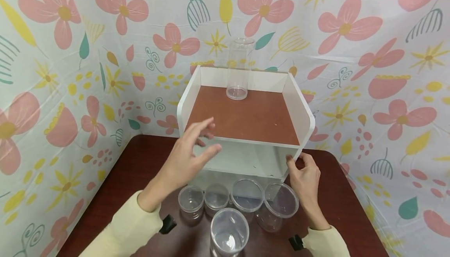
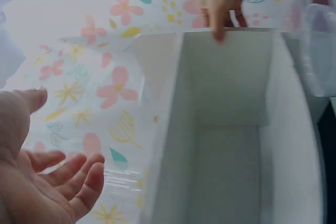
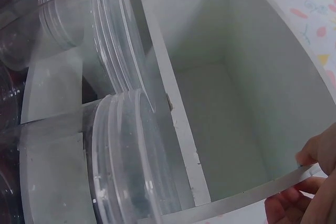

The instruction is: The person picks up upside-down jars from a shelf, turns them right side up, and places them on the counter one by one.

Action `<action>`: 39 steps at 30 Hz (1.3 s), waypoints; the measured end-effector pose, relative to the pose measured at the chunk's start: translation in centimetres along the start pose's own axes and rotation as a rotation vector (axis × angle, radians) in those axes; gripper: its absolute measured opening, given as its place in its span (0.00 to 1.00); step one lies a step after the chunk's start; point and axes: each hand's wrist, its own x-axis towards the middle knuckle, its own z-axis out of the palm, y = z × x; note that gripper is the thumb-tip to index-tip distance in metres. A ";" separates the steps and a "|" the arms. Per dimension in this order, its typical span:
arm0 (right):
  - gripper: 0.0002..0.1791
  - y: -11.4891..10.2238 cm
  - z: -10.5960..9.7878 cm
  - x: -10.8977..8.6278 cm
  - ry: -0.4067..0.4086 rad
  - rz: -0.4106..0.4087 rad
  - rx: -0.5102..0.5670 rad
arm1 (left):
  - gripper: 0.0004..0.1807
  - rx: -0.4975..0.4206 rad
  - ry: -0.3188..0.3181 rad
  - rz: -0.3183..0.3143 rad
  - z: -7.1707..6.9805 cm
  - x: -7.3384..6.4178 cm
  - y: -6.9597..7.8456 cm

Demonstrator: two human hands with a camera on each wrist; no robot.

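My right hand pinches the front edge of the right side panel of a white shelf unit, thumb inside and fingers outside. My left hand is raised before the left part of the shelf, thumb and fingers spread, holding nothing. In the left wrist view its fingers are apart from the shelf. On the brown top board stands a tall clear jar, near the back. The compartment below that board holds nothing.
Several clear lidded jars line up before the shelf, among them a small left one and a wide right one. Another jar stands nearer me. All are on a dark red-brown table. A floral cloth hangs behind.
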 end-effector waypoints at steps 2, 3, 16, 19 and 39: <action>0.09 0.0 0.0 0.0 0.002 -0.001 0.001 | 0.36 -0.042 0.020 -0.030 -0.2 1.4 0.3; 0.09 0.0 0.0 0.0 0.002 -0.002 0.000 | 0.36 -0.061 0.027 -0.047 -0.3 2.1 0.4; 0.09 0.1 0.0 0.0 -0.001 -0.008 -0.005 | 0.39 -0.023 0.043 -0.211 -1.0 10.9 1.1; 0.09 0.1 0.0 0.0 -0.002 -0.002 -0.013 | 0.41 -0.029 0.040 -0.274 -1.0 12.6 1.0; 0.09 0.2 -0.1 0.1 -0.008 0.010 0.024 | 0.45 0.006 0.005 -0.432 -0.5 19.7 -0.5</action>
